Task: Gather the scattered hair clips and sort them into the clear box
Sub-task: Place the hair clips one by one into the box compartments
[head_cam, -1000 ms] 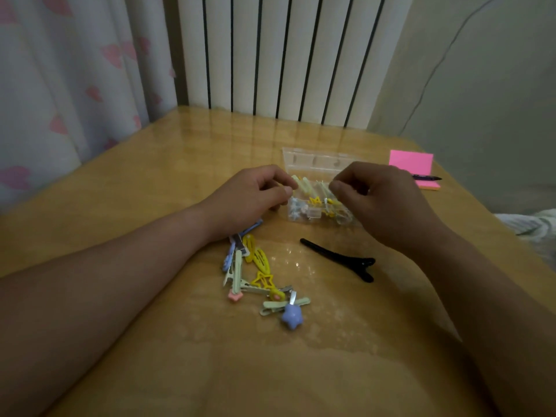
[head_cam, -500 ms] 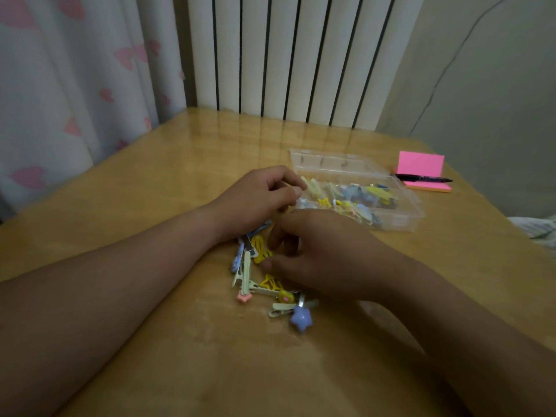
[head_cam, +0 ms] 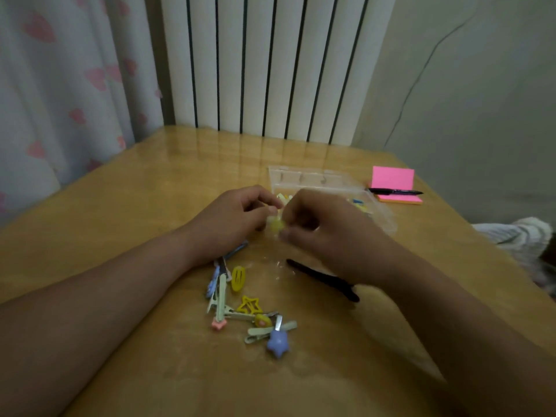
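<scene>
On the glossy wooden tabletop [head_cam: 150, 224], in front of a white ribbed radiator: the person's left hand [head_cam: 231, 218] and right hand [head_cam: 328, 233] meet just before the clear plastic compartment box [head_cam: 313, 179]. Both are curled, fingertips drawn together around a small pale-yellow hair clip [head_cam: 276, 224] held between them; motion blur leaves it unclear which hand bears the grip.

Progress, judged: roughly midway. Several clips already lie in the box, blue and yellow pieces showing past the right hand; their number cannot be counted.

Left on the table, near the wrists:
- one long black alligator clip [head_cam: 325, 279], partly under the right forearm;
- one yellow oval snap clip [head_cam: 238, 278];
- one yellow open-star snap clip [head_cam: 249, 305];
- one pale-green clip with a pink star [head_cam: 221, 302];
- one pale-green clip with a lilac star [head_cam: 275, 335];
- one green clip tipped with a yellow charm [head_cam: 260, 320];
- a blue clip or two [head_cam: 212, 284], overlapping, count uncertain.

Not task items: one pink sticky-note pad [head_cam: 392, 180], one black pen [head_cam: 394, 192] lying across it.
</scene>
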A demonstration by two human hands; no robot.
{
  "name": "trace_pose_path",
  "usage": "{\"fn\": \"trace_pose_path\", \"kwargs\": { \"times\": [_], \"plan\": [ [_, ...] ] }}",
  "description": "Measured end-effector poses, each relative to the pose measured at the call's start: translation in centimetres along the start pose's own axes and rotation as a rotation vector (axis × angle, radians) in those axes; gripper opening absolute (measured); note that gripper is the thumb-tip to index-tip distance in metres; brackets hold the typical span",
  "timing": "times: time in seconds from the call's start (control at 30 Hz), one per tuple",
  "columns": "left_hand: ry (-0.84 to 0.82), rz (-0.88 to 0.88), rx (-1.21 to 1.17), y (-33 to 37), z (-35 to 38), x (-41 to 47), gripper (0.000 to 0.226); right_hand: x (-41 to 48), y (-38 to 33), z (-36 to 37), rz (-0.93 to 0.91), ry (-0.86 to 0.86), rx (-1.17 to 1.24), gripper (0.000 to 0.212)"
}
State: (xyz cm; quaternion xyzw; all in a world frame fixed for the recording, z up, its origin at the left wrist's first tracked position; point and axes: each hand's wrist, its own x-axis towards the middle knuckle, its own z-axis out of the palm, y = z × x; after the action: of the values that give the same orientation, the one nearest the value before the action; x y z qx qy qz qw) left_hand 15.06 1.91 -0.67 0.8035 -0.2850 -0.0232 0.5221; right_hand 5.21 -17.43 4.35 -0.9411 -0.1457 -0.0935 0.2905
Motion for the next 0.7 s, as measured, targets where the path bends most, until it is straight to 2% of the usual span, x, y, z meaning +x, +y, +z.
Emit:
{"fn": "trace_pose_path", "kwargs": {
  "times": [0.1,0.17,0.27,0.4,0.7],
  "plan": [
    [0.007,-0.018,0.022,0.2,0.0,-0.2,0.015,0.6,3.3,-3.4,0.144,0.269,0.058,0.014],
    [0.005,-0.026,0.027,0.3,0.0,-0.3,0.015,0.7,5.8,-5.1,0.238,0.364,-0.018,0.011],
    [0.004,-0.031,0.026,0.5,0.0,-0.4,0.015,0.6,8.5,-5.9,0.338,0.315,-0.162,0.004],
    [0.005,-0.034,0.032,0.6,0.0,-0.5,0.016,0.7,9.5,-5.0,0.372,0.203,-0.252,0.004],
    [0.01,-0.036,0.04,0.7,0.1,-0.4,0.015,1.6,10.4,-4.5,0.411,0.195,-0.329,0.003]
  ]
}}
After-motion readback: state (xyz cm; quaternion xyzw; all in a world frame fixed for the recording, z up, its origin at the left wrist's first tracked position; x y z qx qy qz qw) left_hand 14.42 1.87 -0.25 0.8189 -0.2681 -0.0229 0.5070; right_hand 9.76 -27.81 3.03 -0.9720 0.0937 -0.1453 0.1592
